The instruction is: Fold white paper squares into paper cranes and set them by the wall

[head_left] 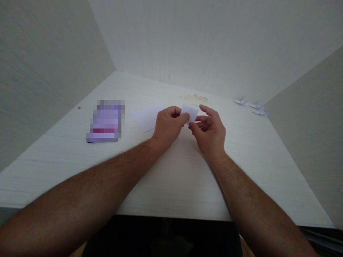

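Observation:
A small folded piece of white paper (190, 110) is held up just above the table, in the middle of the view. My left hand (169, 125) pinches it, thumb on the front face and fingers behind. At its lower right corner my right hand (211, 132) closes thumb and bent fingers on the edge, while the index finger stands apart, raised. The exact contact there is partly hidden. A larger white sheet of paper (146, 117) lies flat on the table, partly covered by my left hand.
On the white table (177, 185), a blurred-out purple flat object (105, 123) lies at left, beside a small red bit (79, 107). Several folded paper pieces (254, 106) sit in the far right corner. Brownish stains (197, 97) mark the back. Walls enclose three sides.

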A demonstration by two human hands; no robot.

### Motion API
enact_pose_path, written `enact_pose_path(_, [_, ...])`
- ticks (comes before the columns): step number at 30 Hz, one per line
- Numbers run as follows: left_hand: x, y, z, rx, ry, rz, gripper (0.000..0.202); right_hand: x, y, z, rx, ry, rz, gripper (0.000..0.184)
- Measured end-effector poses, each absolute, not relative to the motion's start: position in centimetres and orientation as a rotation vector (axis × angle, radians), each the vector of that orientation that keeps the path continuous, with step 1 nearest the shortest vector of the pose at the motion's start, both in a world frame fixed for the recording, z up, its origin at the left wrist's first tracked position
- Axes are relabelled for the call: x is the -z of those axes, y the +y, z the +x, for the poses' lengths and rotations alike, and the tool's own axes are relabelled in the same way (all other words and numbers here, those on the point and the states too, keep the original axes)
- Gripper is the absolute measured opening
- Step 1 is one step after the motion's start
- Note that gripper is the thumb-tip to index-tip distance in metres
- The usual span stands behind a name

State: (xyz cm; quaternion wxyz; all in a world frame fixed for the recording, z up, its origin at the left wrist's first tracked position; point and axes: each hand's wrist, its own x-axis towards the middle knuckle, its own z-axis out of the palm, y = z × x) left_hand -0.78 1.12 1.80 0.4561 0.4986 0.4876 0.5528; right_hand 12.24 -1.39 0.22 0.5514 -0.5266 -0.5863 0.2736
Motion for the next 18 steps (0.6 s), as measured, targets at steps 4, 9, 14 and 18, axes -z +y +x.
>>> enact_pose_path(4, [-1.96, 0.97, -0.77, -1.357, 1.163, 1.217, 0.014, 0.06, -1.29, 12.34, -0.621, -1.397, -1.239, 0.042])
enact_pose_path(9, [-1.93, 1.10, -0.84, -1.336, 1.152, 1.213, 0.016, 0.38, -1.22, 12.53, -0.600, -1.446, -1.242, 0.034])
enact_pose_path(14, [-1.64, 1.30, -0.95, -1.276, 1.131, 1.195, 0.019, 0.45, -1.26, 12.53, -0.612, -1.463, -1.219, 0.036])
enact_pose_path(18, [-1.60, 1.33, -1.00, -1.271, 1.094, 1.180, 0.021, 0.39, -1.28, 12.51, -0.637, -1.440, -1.234, 0.035])
